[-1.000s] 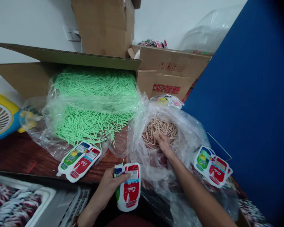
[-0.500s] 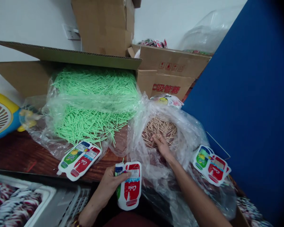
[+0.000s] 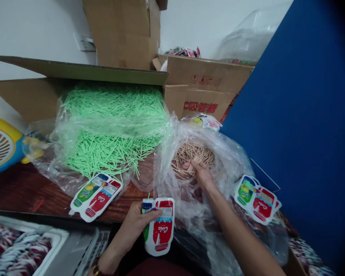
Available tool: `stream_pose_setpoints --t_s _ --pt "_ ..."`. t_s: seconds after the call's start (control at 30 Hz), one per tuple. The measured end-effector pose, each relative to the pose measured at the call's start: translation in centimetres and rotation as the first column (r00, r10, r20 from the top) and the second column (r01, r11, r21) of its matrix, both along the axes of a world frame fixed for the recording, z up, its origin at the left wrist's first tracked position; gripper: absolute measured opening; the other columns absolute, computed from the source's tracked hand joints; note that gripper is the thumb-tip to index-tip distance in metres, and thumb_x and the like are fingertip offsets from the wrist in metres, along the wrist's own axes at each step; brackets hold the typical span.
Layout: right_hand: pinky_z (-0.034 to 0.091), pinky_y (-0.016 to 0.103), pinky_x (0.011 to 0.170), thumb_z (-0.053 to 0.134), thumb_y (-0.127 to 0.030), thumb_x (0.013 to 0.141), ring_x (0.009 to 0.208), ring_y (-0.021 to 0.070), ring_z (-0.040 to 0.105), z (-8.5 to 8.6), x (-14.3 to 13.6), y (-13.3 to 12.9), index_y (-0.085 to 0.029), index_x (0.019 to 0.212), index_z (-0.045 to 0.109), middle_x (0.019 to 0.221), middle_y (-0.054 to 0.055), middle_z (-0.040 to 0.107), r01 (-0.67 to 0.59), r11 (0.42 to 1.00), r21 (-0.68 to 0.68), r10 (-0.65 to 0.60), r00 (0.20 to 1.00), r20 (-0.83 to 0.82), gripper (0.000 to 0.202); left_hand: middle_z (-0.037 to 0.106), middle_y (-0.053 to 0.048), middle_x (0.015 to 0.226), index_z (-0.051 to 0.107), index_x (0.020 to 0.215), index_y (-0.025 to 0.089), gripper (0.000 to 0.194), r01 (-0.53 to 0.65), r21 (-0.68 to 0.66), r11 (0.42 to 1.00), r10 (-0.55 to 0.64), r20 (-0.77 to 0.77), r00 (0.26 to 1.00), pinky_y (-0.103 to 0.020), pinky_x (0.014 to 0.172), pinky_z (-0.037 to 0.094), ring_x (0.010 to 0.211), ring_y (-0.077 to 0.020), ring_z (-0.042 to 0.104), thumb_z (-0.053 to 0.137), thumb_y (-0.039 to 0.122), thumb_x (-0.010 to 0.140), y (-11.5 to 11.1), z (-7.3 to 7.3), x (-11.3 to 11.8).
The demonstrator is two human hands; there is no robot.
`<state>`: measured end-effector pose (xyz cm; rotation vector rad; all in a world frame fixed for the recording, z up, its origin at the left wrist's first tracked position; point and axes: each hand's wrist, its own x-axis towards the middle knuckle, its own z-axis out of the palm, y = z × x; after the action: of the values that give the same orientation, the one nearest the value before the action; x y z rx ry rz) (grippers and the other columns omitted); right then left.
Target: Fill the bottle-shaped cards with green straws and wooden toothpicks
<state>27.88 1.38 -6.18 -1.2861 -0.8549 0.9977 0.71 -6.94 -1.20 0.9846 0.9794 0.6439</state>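
Note:
My left hand [image 3: 135,222] is closed on a bottle-shaped candy packet [image 3: 162,230], with the thumb across its front. The packet has a red Cola half and a green-and-blue half partly turned away; a thin green stick pokes out at its top. My right hand [image 3: 202,173] reaches into a clear plastic bag [image 3: 232,153] of thin brown sticks [image 3: 186,151]. Its fingertips are pinched together on some of the brown sticks. Left of my left hand lies a similar double-bottle packet [image 3: 96,197]. Several more packets [image 3: 257,199] lie to the right of the bag.
A cardboard box [image 3: 20,90] holds a heap of green sticks [image 3: 112,149] spilling over plastic. Another carton [image 3: 209,80] stands behind the bag. A toy-like yellow-and-blue fan [image 3: 1,143] is at left, a white foam box [image 3: 59,239] of packets at lower left, a blue panel [image 3: 299,126] at right.
My right hand has shifted slightly right among the brown sticks, its fingers now closed on some. My left hand still holds the packet, and the view has moved a little.

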Motion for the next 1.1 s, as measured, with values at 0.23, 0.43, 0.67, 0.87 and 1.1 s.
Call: stream_pose_setpoints --t_s 0.23,0.43,0.67,0.87,1.1 --pt "0.056 0.04 0.07 0.065 -0.055 0.072 0.082 0.0265 0.07 1.4 0.1 0.2 -0.022 0.086 0.058 0.08 0.006 0.072 0.031 0.998 0.062 -0.018 0.979 -0.203 0.036 0.073 -0.004 0.071 0.072 0.076 0.011 0.019 0.021 0.004 1.0 -0.021 0.005 1.0 -0.023 0.061 0.047 0.062 -0.0165 0.062 0.074 0.03 0.073 0.4 0.4 0.7" --pt "0.054 0.039 0.078 0.075 -0.041 0.068 0.079 0.024 0.069 1.2 0.7 0.2 -0.022 0.08 0.061 0.073 0.001 0.072 0.042 0.998 0.045 -0.031 0.977 -0.209 0.026 0.072 -0.004 0.069 0.07 0.074 0.011 0.018 0.008 0.03 1.0 -0.008 -0.013 1.0 -0.022 0.06 0.045 0.061 -0.0153 0.061 0.072 0.029 0.075 0.4 0.1 0.9" --pt "0.051 0.047 0.091 0.07 -0.037 0.075 0.089 0.0262 0.069 4.0 -2.0 -2.3 -0.021 0.085 0.059 0.082 0.004 0.073 0.017 0.991 0.134 0.05 0.876 -0.48 0.022 0.072 -0.002 0.069 0.071 0.073 0.012 0.018 0.043 0.035 0.998 -0.043 0.015 0.999 -0.021 0.06 0.044 0.061 -0.0146 0.061 0.071 0.029 0.076 0.4 0.6 1.2" --pt "0.048 0.043 0.096 0.065 -0.034 0.082 0.078 0.0192 0.07 7.2 -7.8 -6.0 -0.022 0.088 0.059 0.077 0.001 0.072 -0.027 0.977 0.21 0.15 0.789 -0.596 0.015 0.074 -0.005 0.076 0.074 0.082 0.011 0.021 0.134 -0.002 0.991 -0.133 0.076 0.988 -0.023 0.064 0.046 0.064 -0.0161 0.063 0.073 0.031 0.075 0.5 1.1 1.6" --pt "0.055 0.031 0.075 0.065 -0.035 0.084 0.08 0.0204 0.071 7.4 -10.5 -8.2 -0.021 0.095 0.056 0.082 0.004 0.072 -0.1 0.991 0.09 0.134 0.793 -0.594 0.02 0.072 -0.003 0.077 0.072 0.083 0.012 0.018 0.134 -0.005 0.991 -0.132 0.138 0.982 -0.023 0.068 0.046 0.066 -0.0135 0.06 0.076 0.027 0.073 0.3 1.2 1.4"
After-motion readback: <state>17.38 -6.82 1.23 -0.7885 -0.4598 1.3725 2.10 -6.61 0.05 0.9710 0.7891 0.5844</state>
